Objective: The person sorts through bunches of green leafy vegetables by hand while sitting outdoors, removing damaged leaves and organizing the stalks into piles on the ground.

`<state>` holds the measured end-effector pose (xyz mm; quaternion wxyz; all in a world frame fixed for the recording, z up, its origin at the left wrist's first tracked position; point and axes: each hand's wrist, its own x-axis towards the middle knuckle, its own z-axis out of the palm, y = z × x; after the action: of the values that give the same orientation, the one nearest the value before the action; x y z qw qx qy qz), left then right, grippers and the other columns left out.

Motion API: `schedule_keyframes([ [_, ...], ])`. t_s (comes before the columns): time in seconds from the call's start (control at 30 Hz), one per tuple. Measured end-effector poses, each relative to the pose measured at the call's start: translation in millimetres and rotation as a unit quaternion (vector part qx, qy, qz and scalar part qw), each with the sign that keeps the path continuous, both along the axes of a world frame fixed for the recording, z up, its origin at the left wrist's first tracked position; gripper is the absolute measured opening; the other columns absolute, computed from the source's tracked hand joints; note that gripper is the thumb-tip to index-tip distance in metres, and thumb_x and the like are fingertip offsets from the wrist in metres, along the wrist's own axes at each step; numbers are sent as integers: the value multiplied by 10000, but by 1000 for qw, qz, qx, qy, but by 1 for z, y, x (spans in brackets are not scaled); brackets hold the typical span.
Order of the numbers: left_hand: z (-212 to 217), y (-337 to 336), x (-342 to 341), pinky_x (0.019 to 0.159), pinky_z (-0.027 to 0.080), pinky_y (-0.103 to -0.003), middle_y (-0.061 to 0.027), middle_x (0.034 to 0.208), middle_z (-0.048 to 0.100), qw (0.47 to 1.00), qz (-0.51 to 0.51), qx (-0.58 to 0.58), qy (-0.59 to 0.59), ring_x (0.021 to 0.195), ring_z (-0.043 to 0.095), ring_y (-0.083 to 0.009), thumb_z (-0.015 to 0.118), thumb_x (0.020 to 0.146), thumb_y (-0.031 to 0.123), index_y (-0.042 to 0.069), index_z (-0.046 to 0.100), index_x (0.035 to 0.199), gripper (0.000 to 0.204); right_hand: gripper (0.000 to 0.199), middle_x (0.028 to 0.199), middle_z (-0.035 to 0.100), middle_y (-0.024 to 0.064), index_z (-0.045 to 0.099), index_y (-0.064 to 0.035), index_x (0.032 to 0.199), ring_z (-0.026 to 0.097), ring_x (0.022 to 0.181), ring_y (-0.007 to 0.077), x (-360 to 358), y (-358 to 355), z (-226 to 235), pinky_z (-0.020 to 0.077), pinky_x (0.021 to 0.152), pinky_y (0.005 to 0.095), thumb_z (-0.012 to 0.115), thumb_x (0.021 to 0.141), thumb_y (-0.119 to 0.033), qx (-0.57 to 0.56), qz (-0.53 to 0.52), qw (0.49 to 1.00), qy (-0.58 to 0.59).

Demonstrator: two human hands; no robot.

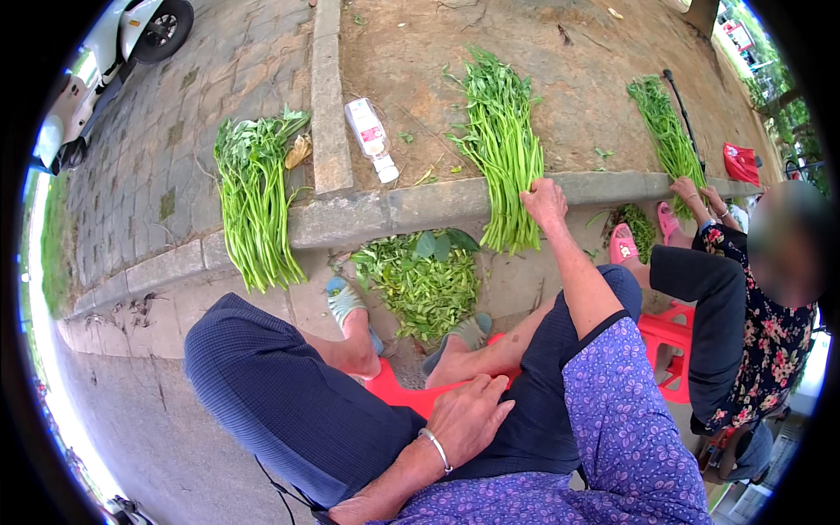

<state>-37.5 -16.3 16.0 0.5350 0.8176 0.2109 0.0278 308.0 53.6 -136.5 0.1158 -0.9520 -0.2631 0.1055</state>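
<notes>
A big bunch of water spinach (pixel 506 153) lies across the stone kerb ahead, leaves pointing away and pale stems toward me. My right hand (pixel 544 201) is at the right edge of its stems, fingers closed on them and partly hidden. Resting over my lap, my left hand (pixel 472 422) wears a silver bangle and holds nothing; its fingers lie loosely bent, with the thumb apart. A second bunch of greens (pixel 255 201) hangs over the kerb on the left. Between my feet spreads a heap of picked leaves and short stem pieces (pixel 424 284).
A white plastic bottle (pixel 371 138) lies on the dirt behind the kerb (pixel 350 217). I sit on a red stool (pixel 402 394). To the right, a co-worker on another red stool (pixel 669 341) handles a further bunch of greens (pixel 667 131). A parked vehicle (pixel 131 35) stands far left.
</notes>
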Motion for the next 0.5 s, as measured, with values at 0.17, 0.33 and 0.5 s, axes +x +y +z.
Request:
schedule_keyframes([
  [0.17,28,18,-11,654,501,-374,-191,910,619,993,79,67,-55,784,614,-338,634,797,175,-32,586,1003,296,235,880,638,204,636,-41,817,601,877,384,-4,3,-11,478,748,481,656,698,-243,-1,15,1000,-10],
  [0.33,80,48,-42,641,499,-347,-179,870,622,949,218,106,-203,751,621,-285,640,783,126,-59,608,923,234,289,969,617,198,590,-31,917,588,935,381,3,-1,-27,478,785,488,649,732,-245,-41,54,998,-14],
  [0.5,75,116,-102,598,471,-267,-97,743,616,756,597,101,-249,642,575,-156,525,879,118,-32,614,932,182,276,965,606,204,569,-44,935,578,929,391,-4,-7,-6,472,766,494,631,755,-244,-51,47,997,-31],
])
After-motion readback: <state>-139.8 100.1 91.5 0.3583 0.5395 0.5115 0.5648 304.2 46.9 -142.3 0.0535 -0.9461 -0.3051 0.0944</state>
